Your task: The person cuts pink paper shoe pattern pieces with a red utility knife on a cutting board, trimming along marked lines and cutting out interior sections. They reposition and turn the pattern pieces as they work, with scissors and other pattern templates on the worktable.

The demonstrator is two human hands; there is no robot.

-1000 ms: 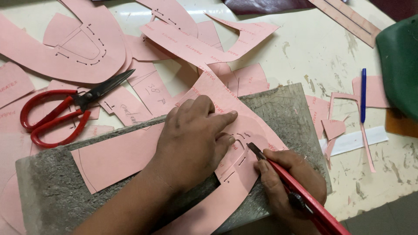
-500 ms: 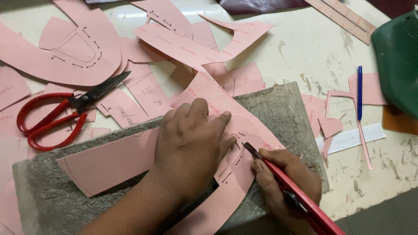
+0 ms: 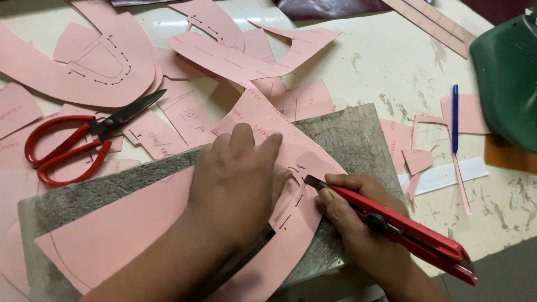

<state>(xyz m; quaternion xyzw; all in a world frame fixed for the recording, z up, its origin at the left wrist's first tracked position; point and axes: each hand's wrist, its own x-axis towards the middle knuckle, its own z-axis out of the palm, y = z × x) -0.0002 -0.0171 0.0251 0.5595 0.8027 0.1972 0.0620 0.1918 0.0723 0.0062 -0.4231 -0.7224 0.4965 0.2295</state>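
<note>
While the left hand [image 3: 238, 182] presses the pink pattern sheet [image 3: 140, 223] flat onto the grey cutting mat [image 3: 358, 134], the right hand [image 3: 358, 218], clenched around the red utility knife [image 3: 403, 226], appears mid-cut at a slot, requiring steady downward pressure.

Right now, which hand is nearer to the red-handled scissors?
Left. The left hand presses flat on the pink pattern sheet, just right of the red-handled scissors. The right hand, gripping the red utility knife, works farther right, beyond the left hand.
</note>
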